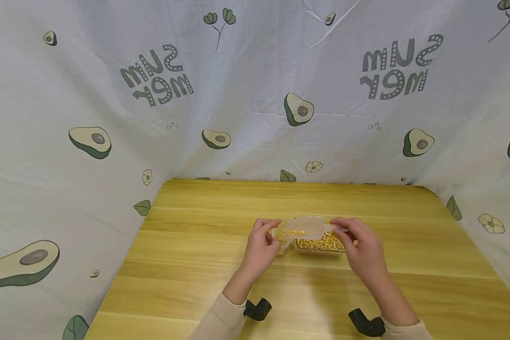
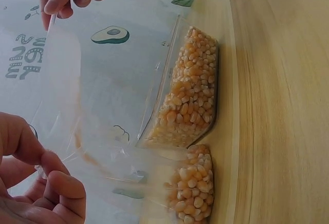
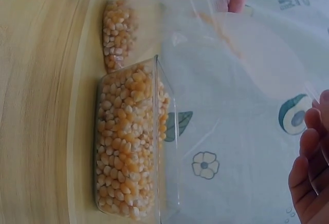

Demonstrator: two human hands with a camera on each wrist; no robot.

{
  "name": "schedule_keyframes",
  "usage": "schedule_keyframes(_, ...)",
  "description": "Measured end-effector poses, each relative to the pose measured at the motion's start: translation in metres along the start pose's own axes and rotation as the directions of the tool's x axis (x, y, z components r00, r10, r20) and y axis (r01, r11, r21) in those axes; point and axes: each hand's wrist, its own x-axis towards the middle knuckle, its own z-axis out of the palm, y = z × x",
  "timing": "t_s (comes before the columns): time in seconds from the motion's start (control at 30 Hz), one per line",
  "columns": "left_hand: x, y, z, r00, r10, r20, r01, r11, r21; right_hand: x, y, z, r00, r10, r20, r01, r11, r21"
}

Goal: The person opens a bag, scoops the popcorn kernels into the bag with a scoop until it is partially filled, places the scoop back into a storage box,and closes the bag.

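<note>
My right hand (image 1: pixel 361 248) pinches the handle of a whitish translucent scoop (image 1: pixel 312 226), held level with the hands above the table. Its far end reaches into the mouth of a clear plastic bag (image 2: pixel 154 183), with a streak of corn kernels (image 1: pixel 294 232) at that end. At the bag's upper edge, my left hand (image 1: pixel 259 243) pinches the thin film between thumb and fingers. More kernels (image 2: pixel 193 188) fill the bottom of the bag, which stands on the table. Beside it, to the right, sits a clear rectangular container (image 1: pixel 318 254) heaped with corn kernels (image 3: pixel 126 147).
The wooden table (image 1: pixel 204 264) spreads out under both arms. Behind it and along the sides hangs a pale cloth (image 1: pixel 246 94) printed with avocados and leaves. Black curved pieces (image 1: pixel 258 309) are worn at both wrists, by the sleeve cuffs.
</note>
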Motion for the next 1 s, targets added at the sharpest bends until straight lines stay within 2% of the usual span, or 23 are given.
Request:
schedule_keyframes(0.1, 0.0004, -0.0002, 0.0, 1.0, 0.002, 0.001, -0.002, 1.0, 0.005, 0.0003, 0.0001, 0.0015, 0.998, -0.062, -0.005, 0.062, 0.998, -0.022)
schedule_keyframes(0.2, 0.0005, 0.0005, -0.0004, 1.0, 0.005, 0.0, -0.005, 1.0, 0.01, 0.0001, 0.0, 0.0025, 0.996, -0.088, -0.004, 0.088, 0.996, -0.034)
schedule_keyframes(0.57, 0.0004, 0.003, -0.0033, 1.0, -0.004, -0.004, 0.004, 1.0, 0.005, -0.0006, -0.0027, 0.004, 0.999, -0.054, 0.002, 0.054, 0.998, -0.013)
schedule_keyframes(0.73, 0.0011, 0.003, -0.0046, 1.0, -0.009, -0.015, 0.009, 1.0, -0.002, -0.0022, -0.0021, 0.0051, 1.0, 0.003, 0.017, -0.002, 1.0, -0.009)
schedule_keyframes(0.83, 0.0017, 0.0028, -0.005, 1.0, -0.01, -0.02, 0.009, 1.0, -0.003, -0.0037, -0.0018, 0.0052, 0.997, 0.073, 0.035, -0.074, 0.997, 0.008)
schedule_keyframes(1.0, 0.0031, 0.0022, -0.0056, 1.0, -0.005, -0.024, 0.005, 1.0, -0.006, -0.0052, -0.0035, 0.0039, 0.968, 0.241, 0.064, -0.247, 0.963, 0.107)
